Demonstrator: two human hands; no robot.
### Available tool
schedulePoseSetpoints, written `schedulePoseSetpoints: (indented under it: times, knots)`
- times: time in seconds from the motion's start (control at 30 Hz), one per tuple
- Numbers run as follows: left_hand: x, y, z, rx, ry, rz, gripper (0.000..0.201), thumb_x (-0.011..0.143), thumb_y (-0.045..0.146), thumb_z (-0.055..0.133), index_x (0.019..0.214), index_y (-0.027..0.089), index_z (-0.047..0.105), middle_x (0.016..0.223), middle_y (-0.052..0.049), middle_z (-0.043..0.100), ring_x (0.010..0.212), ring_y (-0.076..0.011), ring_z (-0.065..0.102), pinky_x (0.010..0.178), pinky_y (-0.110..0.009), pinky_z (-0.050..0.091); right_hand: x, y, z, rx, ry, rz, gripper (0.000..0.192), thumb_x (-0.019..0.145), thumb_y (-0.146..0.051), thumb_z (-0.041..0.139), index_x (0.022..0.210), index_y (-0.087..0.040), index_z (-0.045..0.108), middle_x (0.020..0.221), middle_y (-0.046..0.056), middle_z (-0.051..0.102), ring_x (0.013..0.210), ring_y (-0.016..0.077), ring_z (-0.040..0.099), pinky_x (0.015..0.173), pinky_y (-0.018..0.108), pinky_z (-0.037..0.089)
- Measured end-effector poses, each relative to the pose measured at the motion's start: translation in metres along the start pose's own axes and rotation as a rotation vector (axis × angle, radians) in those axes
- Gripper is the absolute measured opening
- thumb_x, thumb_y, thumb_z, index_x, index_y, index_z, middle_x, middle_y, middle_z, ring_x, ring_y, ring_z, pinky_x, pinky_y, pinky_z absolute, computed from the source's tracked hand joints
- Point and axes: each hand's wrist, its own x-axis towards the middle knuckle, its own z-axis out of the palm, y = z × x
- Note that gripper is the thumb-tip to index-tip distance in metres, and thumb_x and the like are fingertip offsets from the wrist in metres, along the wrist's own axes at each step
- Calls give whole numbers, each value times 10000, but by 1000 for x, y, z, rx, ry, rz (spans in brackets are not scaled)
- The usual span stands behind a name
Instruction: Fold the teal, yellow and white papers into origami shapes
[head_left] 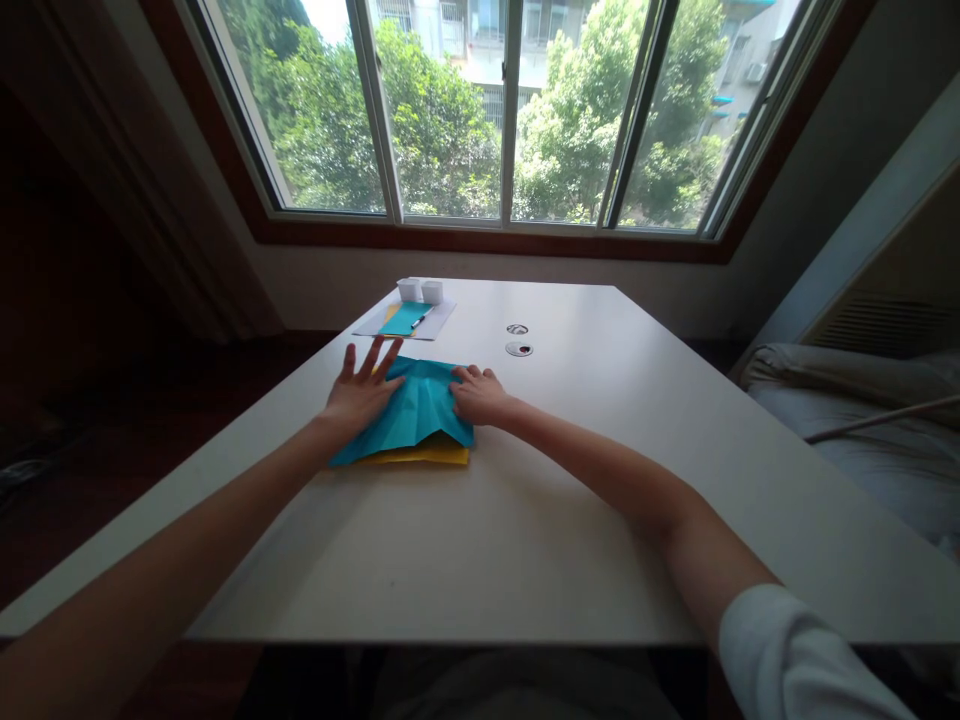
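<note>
A white table [570, 500] fills most of the view, set under a wide window [510, 110] with trees outside. On it, a little left of centre, lies a sheet of blue paper [412, 410], already creased in several places and partly folded, so that its near edge rises into a shallow peak. Under it sits a sheet of yellow paper [427, 456], flat, showing only as a strip along the near side.

The folding looks to be somewhere in its early or middle stage: the blue sheet carries fold lines and has lost its square outline, but no finished shape shows, and the yellow sheet appears untouched.

The left hand [362, 392] lies flat with its fingers spread, pressing down on the left part of the blue paper. The right hand [480, 395] rests with fingers curled on the paper's right edge, pinning or pinching it; whether it truly grips a flap cannot be told from here.

Farther back, near the window side of the table, a pale sheet [405, 322] holds another small blue piece [405, 318] with a pen [420, 320] across it, and two small white boxes [420, 290] stand just beyond. Two round cable holes [518, 348] sit well to the right of these.
</note>
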Motion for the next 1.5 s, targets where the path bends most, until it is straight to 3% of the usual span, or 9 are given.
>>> schedulePoseSetpoints:
  times: [0.1, 0.23, 0.4, 0.57, 0.87, 1.07, 1.2, 1.33, 1.5]
  knots:
    - [3, -2, 0, -30, -10, -161, 361, 848, 324, 446, 1181, 320, 586, 1522, 25, 46, 1354, -356, -127, 1023, -607, -84, 1, -1, 4, -47, 29, -158, 364, 875, -144, 371, 1208, -195, 510, 1334, 120, 424, 1222, 275, 352, 1003, 507, 243]
    - [9, -15, 5, -223, -323, -438, 524, 761, 478, 533, 1262, 326, 512, 1511, -68, 101, 1288, -504, 143, 950, -650, 193, -2, -2, 9, -17, 58, -268, 353, 933, -252, 332, 1246, -173, 475, 1201, 134, 553, 1118, 254, 487, 1005, 503, 232]
    - [10, -31, 9, -300, -437, -417, 684, 701, 589, 528, 1310, 284, 463, 1339, -124, 434, 1237, -421, 336, 957, -493, 322, -15, -8, 5, 98, 18, -284, 723, 792, -675, 383, 1354, -222, 357, 1255, 141, 530, 1163, 345, 451, 981, 557, 217]
    - [7, -35, 7, -331, -466, -409, 845, 578, 652, 595, 1322, 281, 446, 1312, -127, 456, 1209, -413, 382, 936, -451, 360, -30, -17, 3, 75, -9, -352, 927, 685, -737, 462, 1419, -219, 231, 1336, 179, 442, 1179, 388, 422, 977, 583, 189]
    - [5, -21, -3, -232, -490, -405, 606, 695, 588, 523, 1210, 272, 568, 1393, -112, 382, 1317, -458, 120, 978, -587, 228, -41, -22, 6, -1, 11, -438, 696, 805, -654, 377, 1365, -241, 363, 1252, 161, 513, 1124, 360, 476, 967, 601, 210]
    - [13, 0, -1, -78, -396, -241, 512, 793, 440, 426, 1193, 144, 546, 1350, -206, 404, 1269, -405, 272, 959, -590, 252, -44, -28, 3, -42, 41, -483, 758, 771, -711, 358, 1333, -205, 416, 1185, 170, 549, 1076, 325, 520, 964, 533, 269]
    - [21, 12, 4, -143, -427, -154, 497, 794, 343, 424, 1279, 244, 461, 1374, -127, 411, 1245, -318, 366, 982, -510, 289, -46, -33, 0, -103, 65, -502, 678, 820, -648, 358, 1291, -172, 466, 1040, 163, 604, 946, 290, 583, 911, 478, 331]
    - [23, 21, 12, -185, -440, -203, 563, 841, 503, 313, 1340, 254, 389, 1333, -160, 448, 1187, -357, 430, 922, -533, 345, -48, -38, 1, -117, 90, -512, 623, 853, -594, 357, 1252, -134, 487, 1000, 155, 608, 895, 272, 586, 822, 419, 392]
    - [15, 28, 19, -222, -425, -276, 652, 806, 678, 179, 1397, 405, 207, 1490, -97, 193, 1303, -467, 173, 887, -709, 220, -47, -43, 4, -97, 112, -594, 482, 902, -473, 358, 1213, -133, 497, 1052, 139, 595, 916, 253, 562, 761, 383, 416]
